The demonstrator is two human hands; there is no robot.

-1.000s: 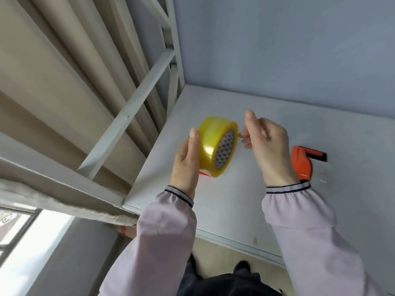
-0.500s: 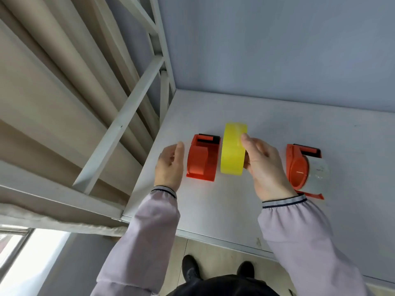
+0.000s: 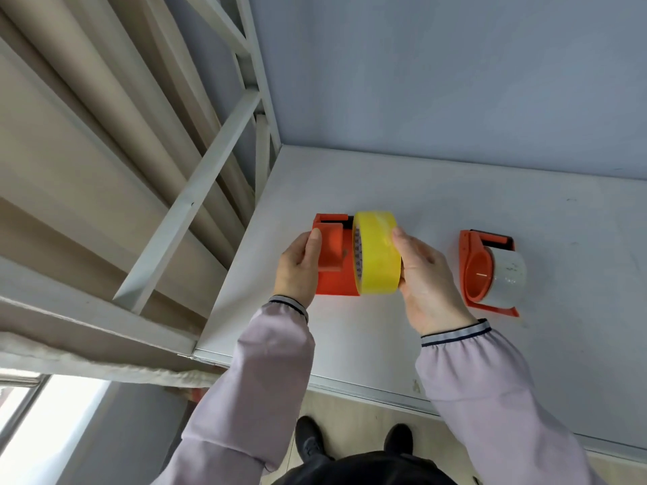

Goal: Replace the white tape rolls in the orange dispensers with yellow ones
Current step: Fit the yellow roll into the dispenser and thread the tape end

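Metal framing [image 3: 196,190] and beige panels fill the left of our view, and beside them the pale table [image 3: 350,337] runs off to the right against a blue-grey wall [image 3: 437,71]. Our left hand [image 3: 297,267] comes first on the table: its fingers are curled around the left side of an orange dispenser [image 3: 332,253], thumb lying along the dispenser's upper left face, so that hand is closed on the dispenser and steadies it where it sits on the table. Pressed against the dispenser's right side is the yellow tape roll [image 3: 378,253], standing on edge with its printed core just visible at the seam between roll and dispenser; we cannot tell whether the roll is fully seated on the hub. Our right hand [image 3: 425,278] grips that roll from the right, thumb over its outer face, so the roll sits squarely between our two hands and touches the right one. Well apart to the right, clear of both hands, a second orange dispenser [image 3: 478,271] rests on the table with a white tape roll [image 3: 507,278] loaded in it. Below the table edge we see our pale lilac sleeves [image 3: 266,372] and dark shoes [image 3: 308,439] on the floor
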